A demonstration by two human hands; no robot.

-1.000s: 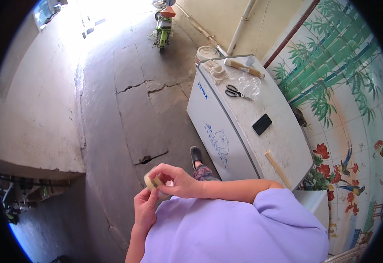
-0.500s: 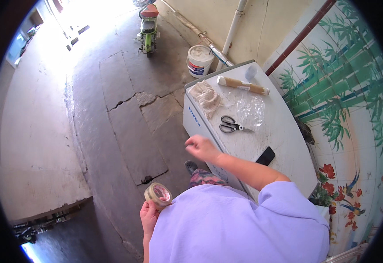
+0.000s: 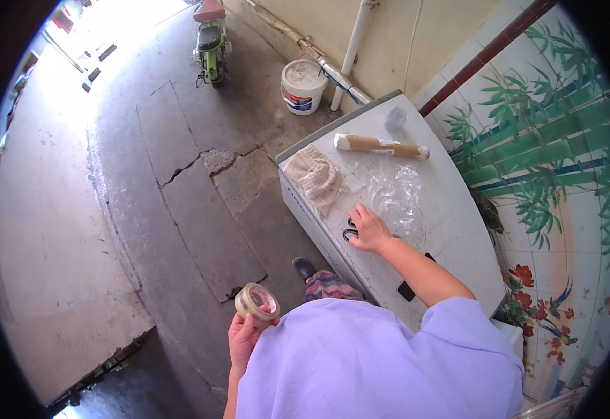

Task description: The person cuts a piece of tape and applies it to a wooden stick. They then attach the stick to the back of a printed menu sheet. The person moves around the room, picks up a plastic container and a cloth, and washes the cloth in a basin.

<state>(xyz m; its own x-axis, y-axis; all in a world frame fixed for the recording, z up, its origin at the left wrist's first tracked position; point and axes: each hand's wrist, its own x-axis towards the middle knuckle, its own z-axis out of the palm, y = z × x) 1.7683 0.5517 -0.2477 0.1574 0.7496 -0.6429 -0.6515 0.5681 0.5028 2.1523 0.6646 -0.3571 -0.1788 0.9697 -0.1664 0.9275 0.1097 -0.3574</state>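
nearest me, the left hand (image 3: pixel 243 336) grips a roll of clear tape (image 3: pixel 246 302) low by its edge, thumb against the side, out over the floor (image 3: pixel 186 237); if that pinch slackens while attention is elsewhere, i'd expect the roll to drop. past it, the dark phone (image 3: pixel 406 290) lies on the white chest freezer (image 3: pixel 451 237) with the right forearm crossing over it, so a low sweep of the arm could shove it. the right hand (image 3: pixel 370 232) is down over black-handled scissors (image 3: pixel 345 235), fingers bent; i can't tell whether they've closed on the handles. the blades are hidden, so a careless grab might nick a finger. just beyond, crumpled clear plastic (image 3: pixel 397 195) could snag on the tips, with a rumpled cloth (image 3: pixel 316 180) beside it and a brown tube (image 3: pixel 380 145) farther back.
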